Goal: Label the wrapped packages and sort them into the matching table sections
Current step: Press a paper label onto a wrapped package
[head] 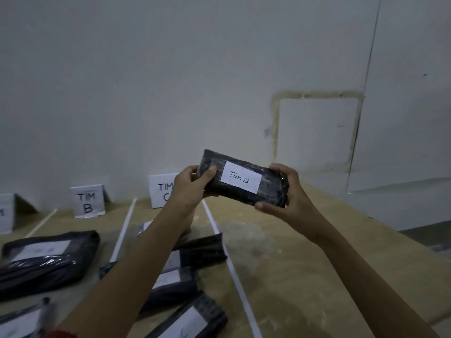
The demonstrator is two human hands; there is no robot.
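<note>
I hold a small black plastic-wrapped package up in front of the wall with both hands. A white label on its face reads "Tim B". My left hand grips its left end, thumb on the front. My right hand grips its right end. On the table below, white strips divide sections. A standing card "TIM B" marks one section, and a card "TIM C" marks the one to its right, partly hidden by my left hand.
A large dark labelled package lies in the B section. Several dark labelled packages lie in the C section under my left arm. Another card stands at far left. Bare tan tabletop lies right of the last strip.
</note>
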